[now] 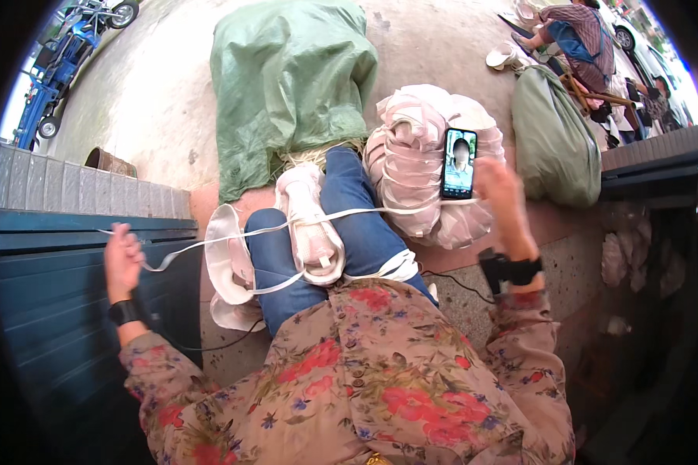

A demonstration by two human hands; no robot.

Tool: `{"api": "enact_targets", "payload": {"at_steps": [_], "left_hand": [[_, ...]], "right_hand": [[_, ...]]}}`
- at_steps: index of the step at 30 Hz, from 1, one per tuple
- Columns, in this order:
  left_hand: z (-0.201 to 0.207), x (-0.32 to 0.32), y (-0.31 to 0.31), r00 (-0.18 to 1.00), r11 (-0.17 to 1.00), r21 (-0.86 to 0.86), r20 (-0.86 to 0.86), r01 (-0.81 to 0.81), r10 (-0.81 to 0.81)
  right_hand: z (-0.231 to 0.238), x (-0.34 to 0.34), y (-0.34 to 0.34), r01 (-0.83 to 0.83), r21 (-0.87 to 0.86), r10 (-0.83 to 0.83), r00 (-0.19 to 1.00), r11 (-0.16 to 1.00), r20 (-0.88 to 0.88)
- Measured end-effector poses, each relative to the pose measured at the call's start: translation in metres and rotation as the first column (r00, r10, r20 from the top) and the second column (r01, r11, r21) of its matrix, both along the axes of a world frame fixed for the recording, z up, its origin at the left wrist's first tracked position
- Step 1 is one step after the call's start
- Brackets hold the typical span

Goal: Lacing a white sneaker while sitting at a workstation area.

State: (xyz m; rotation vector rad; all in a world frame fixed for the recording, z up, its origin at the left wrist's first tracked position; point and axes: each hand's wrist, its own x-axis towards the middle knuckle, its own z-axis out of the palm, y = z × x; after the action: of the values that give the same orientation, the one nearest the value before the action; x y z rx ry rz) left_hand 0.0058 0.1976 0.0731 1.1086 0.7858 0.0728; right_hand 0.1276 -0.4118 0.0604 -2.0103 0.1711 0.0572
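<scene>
A white shoe upper (316, 240) lies lengthwise between my thighs, its rounded toe towards me. Across it runs a long white lace (357, 213), spread out to both sides. Far out to the left, my left hand (122, 260) is closed on the lace, with a short end sticking out beyond the fingers. My right hand (500, 190), smeared by motion, is raised beside the phone (459, 164), and the lace reaches its finger side. More white uppers (229, 260) hang curved beside my left knee. White strips (395, 266) lie over my right thigh.
A tied bundle of pinkish-white pieces (411, 155) stands beyond my right knee, the phone resting against it. A green sack (291, 77) lies ahead; another full sack (554, 139) stands right. A seated person (582, 39) is far right. Blue panels (85, 302) flank my left.
</scene>
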Motion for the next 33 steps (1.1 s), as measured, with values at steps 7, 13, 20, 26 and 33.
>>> {"api": "enact_targets", "payload": {"at_steps": [7, 13, 20, 26, 33], "left_hand": [[-0.068, 0.020, -0.167, 0.879, 0.898, -0.101, -0.182, 0.429, -0.440], [-0.103, 0.027, -0.235, 0.684, 0.563, 0.421, -0.232, 0.711, -0.691], [-0.117, 0.026, -0.238, 0.655, 0.479, 0.471, -0.349, 0.741, -0.670], [-0.093, 0.023, -0.249, 0.744, 0.691, 0.283, -0.324, 0.665, -0.584], [-0.102, 0.009, -0.246, 0.816, 0.759, 0.314, -0.324, 0.570, -0.479]], "right_hand": [[-0.092, -0.055, 0.117, -0.693, 0.049, 0.695, 0.718, 0.719, -0.040], [-0.107, -0.044, 0.151, -0.659, -0.409, 0.756, 0.641, 0.631, 0.135], [-0.120, -0.033, 0.162, -0.524, -0.587, 0.755, 0.605, 0.616, 0.253], [-0.126, -0.034, 0.175, -0.459, -0.634, 0.725, 0.644, 0.622, 0.245], [-0.122, -0.029, 0.174, -0.509, -0.634, 0.776, 0.581, 0.582, 0.246]]}}
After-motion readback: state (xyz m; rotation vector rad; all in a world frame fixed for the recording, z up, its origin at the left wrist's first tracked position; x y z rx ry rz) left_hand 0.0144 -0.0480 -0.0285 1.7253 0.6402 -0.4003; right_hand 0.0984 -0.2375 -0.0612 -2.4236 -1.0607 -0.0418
